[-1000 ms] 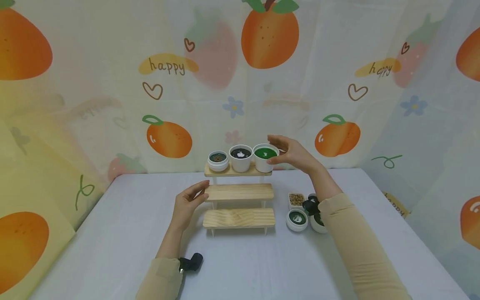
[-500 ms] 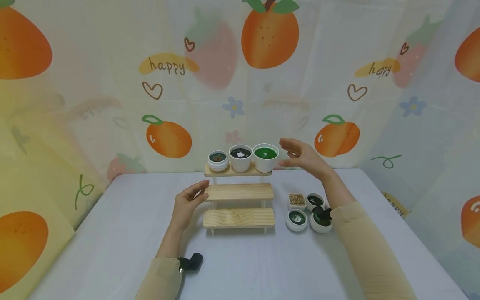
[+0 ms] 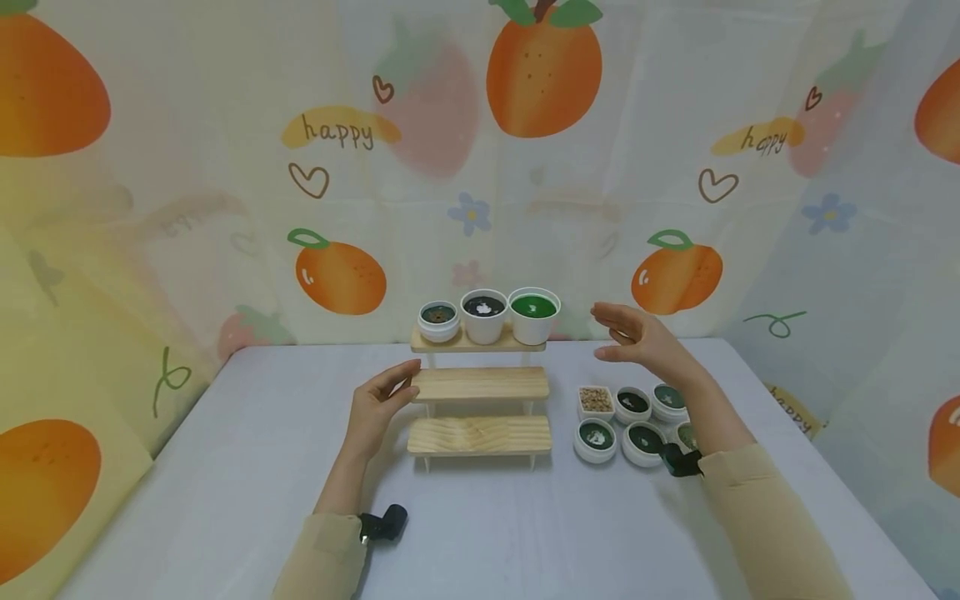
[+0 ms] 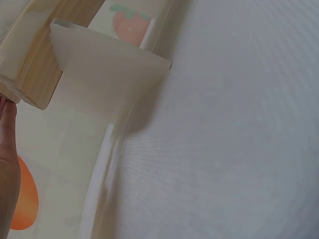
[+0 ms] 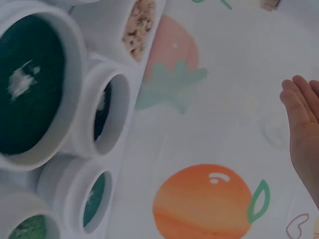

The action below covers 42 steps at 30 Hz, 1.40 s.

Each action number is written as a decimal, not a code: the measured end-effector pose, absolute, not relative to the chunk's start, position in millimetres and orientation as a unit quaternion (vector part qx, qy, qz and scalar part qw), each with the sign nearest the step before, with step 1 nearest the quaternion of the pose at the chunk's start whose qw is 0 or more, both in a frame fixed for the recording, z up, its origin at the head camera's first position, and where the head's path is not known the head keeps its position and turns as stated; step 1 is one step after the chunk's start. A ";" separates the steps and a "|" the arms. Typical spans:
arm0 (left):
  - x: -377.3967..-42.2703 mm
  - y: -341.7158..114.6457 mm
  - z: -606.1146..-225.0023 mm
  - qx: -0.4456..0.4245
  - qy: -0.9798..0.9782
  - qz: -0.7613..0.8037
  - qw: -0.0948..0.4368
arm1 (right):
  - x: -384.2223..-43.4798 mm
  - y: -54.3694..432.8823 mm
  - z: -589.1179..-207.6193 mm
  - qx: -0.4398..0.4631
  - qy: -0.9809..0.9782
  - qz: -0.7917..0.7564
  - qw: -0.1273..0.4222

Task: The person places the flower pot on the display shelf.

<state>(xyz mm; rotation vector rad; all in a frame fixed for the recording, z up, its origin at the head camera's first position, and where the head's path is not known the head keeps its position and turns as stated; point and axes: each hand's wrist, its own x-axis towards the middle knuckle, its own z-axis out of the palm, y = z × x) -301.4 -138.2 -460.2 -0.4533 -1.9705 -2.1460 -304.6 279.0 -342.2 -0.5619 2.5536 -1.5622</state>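
Note:
A three-tier wooden display stand (image 3: 480, 384) stands mid-table on translucent supports. My left hand (image 3: 381, 406) holds the left end of its middle board, fingers at the back corner and thumb at the front; the left wrist view has the fingers at the board (image 4: 42, 74). Three white pots line the top tier: a small one with a brown-and-teal filling (image 3: 438, 322), a taller dark-filled one (image 3: 483, 317) and a green-filled one (image 3: 534, 317) at the right. My right hand (image 3: 645, 342) hovers right of the green-filled pot, fingers extended, thumb apart, holding nothing.
Right of the stand, several small white pots with dark or green fillings (image 3: 596, 441) cluster beside a square white pot of tan pebbles (image 3: 596, 402). My right forearm (image 3: 727, 417) passes over part of them. A fruit-print cloth (image 3: 420, 208) hangs behind the table (image 3: 480, 533).
My right hand has let go of the green-filled pot on the top tier and moved away to the right and down. My left hand keeps its place on the stand.

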 end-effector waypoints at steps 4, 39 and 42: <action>-301.2 -137.7 -459.9 -0.154 -0.664 -0.726 0.094 | -294.6 293.1 -351.4 -0.173 0.840 -0.512 0.043; -301.9 -137.3 -458.6 -0.144 -0.669 -0.723 0.091 | -229.2 388.2 -406.5 -0.148 0.835 -0.529 -0.006; -302.1 -137.3 -459.4 -0.145 -0.668 -0.724 0.091 | -228.8 394.6 -412.2 -0.151 0.826 -0.543 0.005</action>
